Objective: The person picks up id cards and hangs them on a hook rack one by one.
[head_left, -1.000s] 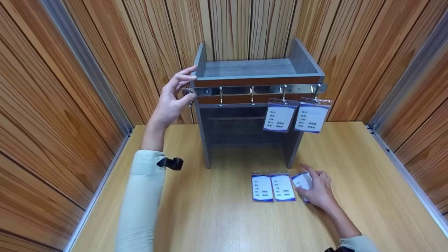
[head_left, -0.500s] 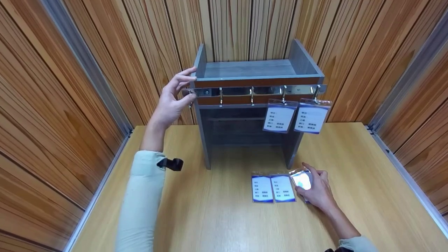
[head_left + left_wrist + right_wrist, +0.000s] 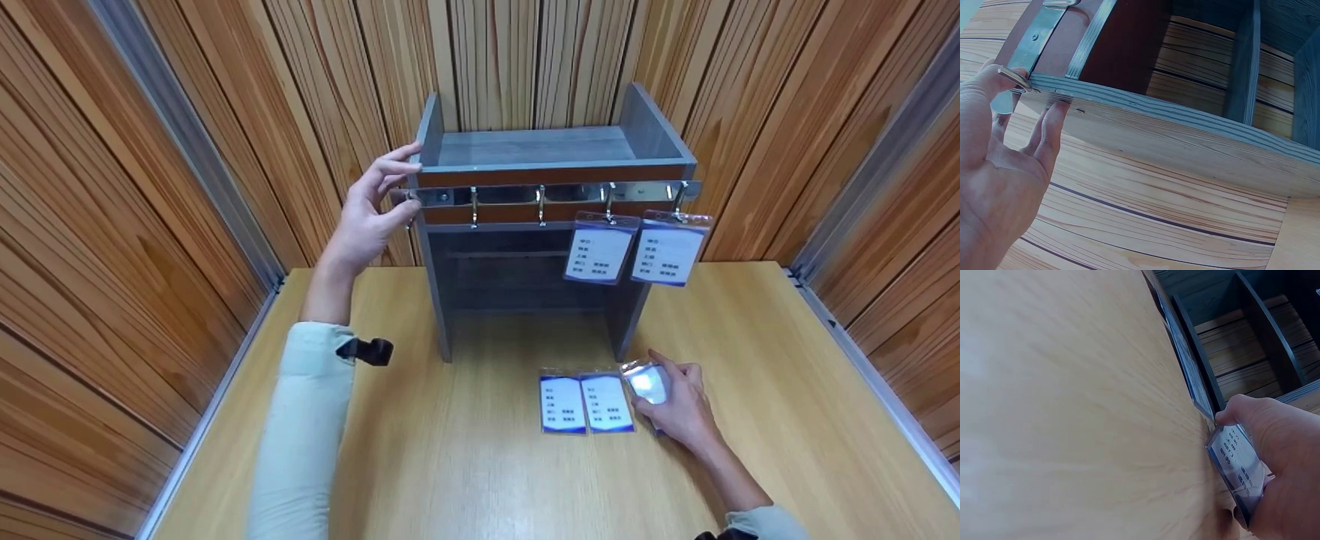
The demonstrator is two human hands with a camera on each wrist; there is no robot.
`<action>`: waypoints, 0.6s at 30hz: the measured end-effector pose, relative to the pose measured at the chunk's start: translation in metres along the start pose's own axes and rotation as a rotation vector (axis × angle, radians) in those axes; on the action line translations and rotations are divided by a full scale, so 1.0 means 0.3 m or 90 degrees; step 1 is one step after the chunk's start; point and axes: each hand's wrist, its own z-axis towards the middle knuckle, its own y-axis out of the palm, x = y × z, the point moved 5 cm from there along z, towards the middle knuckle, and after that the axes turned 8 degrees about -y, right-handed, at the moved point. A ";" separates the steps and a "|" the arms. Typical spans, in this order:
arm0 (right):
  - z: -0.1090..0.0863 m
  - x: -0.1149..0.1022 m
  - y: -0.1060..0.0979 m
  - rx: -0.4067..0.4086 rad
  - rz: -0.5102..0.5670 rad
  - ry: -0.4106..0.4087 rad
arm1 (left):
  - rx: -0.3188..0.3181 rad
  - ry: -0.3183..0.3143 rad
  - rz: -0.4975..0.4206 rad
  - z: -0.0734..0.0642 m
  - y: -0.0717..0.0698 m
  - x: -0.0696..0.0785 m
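Note:
My left hand (image 3: 367,217) holds the left front corner of a grey desk shelf (image 3: 536,146). Its thumb lies at the left end of the metal hook rail (image 3: 514,194); its other fingers touch the side panel (image 3: 1185,129). Low on the right, my right hand (image 3: 684,409) pinches an ID badge (image 3: 646,382) in a clear sleeve between thumb and fingers. In the right wrist view this badge (image 3: 1235,461) is tilted up off the tabletop, its lower part covered by the hand. Beside it, two badges (image 3: 562,405) lie flat side by side.
Two more badges, one (image 3: 600,250) left of the other (image 3: 670,251), hang from the rail's two right-hand hooks. Several other hooks, such as the middle hook (image 3: 541,206), carry no badge. Wood-panelled walls (image 3: 150,187) enclose the tabletop (image 3: 465,465).
The badge in my right hand has tilted up and now catches the light, its top edge shifting slightly left. My left hand, the shelf and the other badges stay put.

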 end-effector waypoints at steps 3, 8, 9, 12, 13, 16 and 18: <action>0.000 -0.006 -0.005 -0.002 0.009 -0.005 | 0.000 0.000 0.000 0.001 0.000 0.002; 0.003 -0.018 -0.014 -0.016 0.013 -0.009 | 0.004 0.000 -0.002 0.004 0.000 0.005; 0.002 -0.020 -0.014 -0.018 0.011 -0.009 | 0.005 0.000 -0.002 0.005 0.000 0.005; -0.001 -0.023 -0.014 -0.016 0.009 -0.015 | 0.005 -0.001 0.001 0.006 -0.001 0.004; -0.004 -0.024 -0.013 -0.013 0.008 -0.017 | 0.005 -0.001 0.003 0.007 0.000 0.003; -0.012 -0.030 -0.011 -0.002 0.003 -0.026 | 0.005 0.000 0.005 0.004 0.000 0.003; -0.015 -0.036 -0.011 0.006 0.002 -0.034 | 0.006 0.000 0.004 0.002 0.000 0.002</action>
